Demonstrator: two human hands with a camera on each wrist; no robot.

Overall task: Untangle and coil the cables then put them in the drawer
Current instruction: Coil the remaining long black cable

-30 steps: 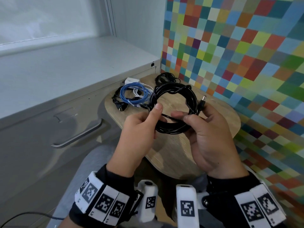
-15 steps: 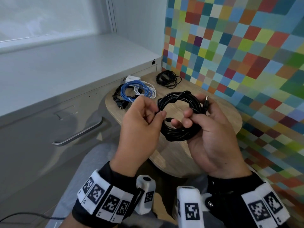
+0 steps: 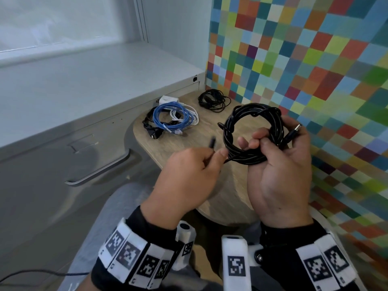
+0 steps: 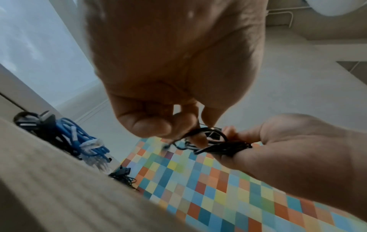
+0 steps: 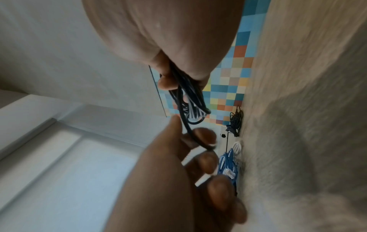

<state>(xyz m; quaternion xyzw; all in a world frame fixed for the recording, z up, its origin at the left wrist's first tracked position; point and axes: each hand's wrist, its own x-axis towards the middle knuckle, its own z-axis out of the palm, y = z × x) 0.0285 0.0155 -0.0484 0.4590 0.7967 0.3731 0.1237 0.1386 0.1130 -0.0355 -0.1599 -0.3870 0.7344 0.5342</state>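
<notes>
The black cable coil hangs above the wooden table, upright between both hands. The right hand curls its fingers round the coil's lower side, the barrel plug poking out by the thumb. The left hand pinches the coil's loose end (its tip is blurred) just beside the loop. The wristbands carry square black-and-white marker patterns, with no readable writing. Farther back lie a blue cable, a white cable, a white charger and a small black bundle, beside the closed grey drawer.
</notes>
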